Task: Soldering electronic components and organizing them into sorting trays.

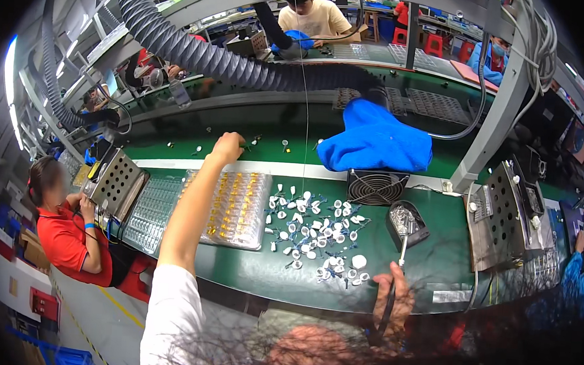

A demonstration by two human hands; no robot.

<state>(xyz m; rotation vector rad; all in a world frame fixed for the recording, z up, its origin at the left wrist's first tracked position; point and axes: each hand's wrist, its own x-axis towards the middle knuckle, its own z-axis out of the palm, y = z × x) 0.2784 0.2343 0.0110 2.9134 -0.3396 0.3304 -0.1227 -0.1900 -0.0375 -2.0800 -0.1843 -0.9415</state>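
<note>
My left hand (228, 148) is stretched forward over the green conveyor belt (195, 124), its fingers bent and drawn together. What they hold, if anything, is hidden. Just beside them on the belt lies a small white-and-dark part (255, 141). At the bench's front edge, my right hand (396, 294) is closed round a soldering iron (403, 251), whose metal end points into a dark holder (423, 232) filled with metal wool. Under my left forearm lies a clear tray (252, 239) with rows of yellow pieces. Many small white round parts with dark wires (316, 231) are scattered between tray and holder.
A blue cloth (378, 139) hangs over a black fan (376, 188) behind the parts. A grey flexible duct (199, 55) crosses overhead. Perforated metal boxes (501, 212) stand at the right and left. A person in red (74, 239) sits at left; others work across the belt.
</note>
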